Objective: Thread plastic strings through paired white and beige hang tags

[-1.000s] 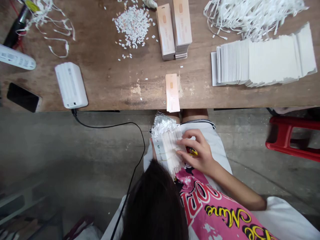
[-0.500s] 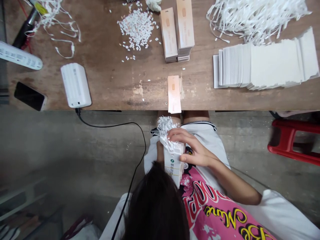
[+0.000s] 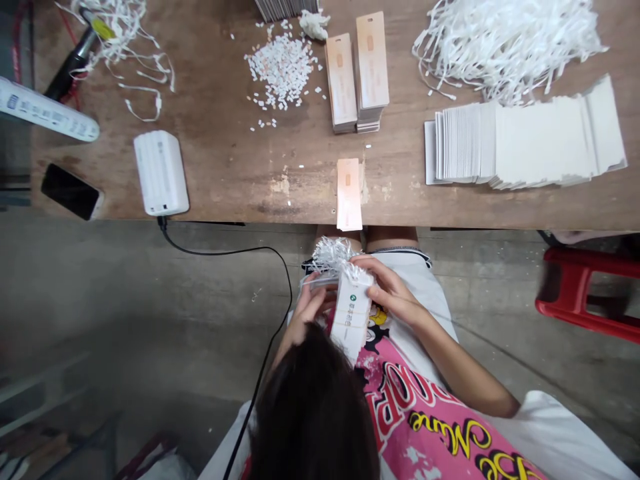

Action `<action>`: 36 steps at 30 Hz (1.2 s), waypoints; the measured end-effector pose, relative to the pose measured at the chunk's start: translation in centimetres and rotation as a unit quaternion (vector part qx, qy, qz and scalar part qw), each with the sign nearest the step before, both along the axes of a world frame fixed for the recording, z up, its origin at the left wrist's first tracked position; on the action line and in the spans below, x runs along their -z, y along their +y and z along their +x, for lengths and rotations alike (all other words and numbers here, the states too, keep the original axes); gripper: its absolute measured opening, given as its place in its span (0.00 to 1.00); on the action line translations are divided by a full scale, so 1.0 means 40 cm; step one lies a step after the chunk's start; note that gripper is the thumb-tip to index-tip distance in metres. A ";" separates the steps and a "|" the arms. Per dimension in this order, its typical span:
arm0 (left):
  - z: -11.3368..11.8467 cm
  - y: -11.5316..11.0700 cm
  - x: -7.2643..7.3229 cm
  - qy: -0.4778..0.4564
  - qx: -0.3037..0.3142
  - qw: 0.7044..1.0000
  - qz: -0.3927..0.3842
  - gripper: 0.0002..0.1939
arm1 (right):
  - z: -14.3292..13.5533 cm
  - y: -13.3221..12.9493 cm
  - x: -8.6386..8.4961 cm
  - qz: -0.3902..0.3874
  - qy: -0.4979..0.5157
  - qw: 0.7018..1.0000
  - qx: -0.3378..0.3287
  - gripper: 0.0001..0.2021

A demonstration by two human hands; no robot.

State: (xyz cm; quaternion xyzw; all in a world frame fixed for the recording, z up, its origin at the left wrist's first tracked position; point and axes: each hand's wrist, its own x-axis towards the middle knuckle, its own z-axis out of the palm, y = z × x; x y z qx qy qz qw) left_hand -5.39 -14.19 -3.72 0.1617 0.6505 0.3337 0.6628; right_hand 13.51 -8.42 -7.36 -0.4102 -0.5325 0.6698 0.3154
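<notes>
White tag bundle (image 3: 351, 317), banded, sits over my lap (image 3: 427, 283) at six o'clock from the orange cards (image 3: 349, 193) on the table (image 3: 225, 180); my right hand (image 3: 395, 298) pinches it beside the white strings (image 3: 333, 253); my left hand (image 3: 306, 308) is curled at nine o'clock, gripping or not I cannot tell.

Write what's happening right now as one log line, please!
right grip: on banded white card bundle | left grip: beside bundle, hold unclear | white strings: at bundle's far end | orange cards: at table edge
</notes>
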 end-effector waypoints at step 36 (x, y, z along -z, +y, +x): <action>-0.110 0.158 0.142 -0.093 0.089 0.989 0.076 0.32 | -0.007 0.091 0.114 -0.044 -0.062 0.992 0.101 0.25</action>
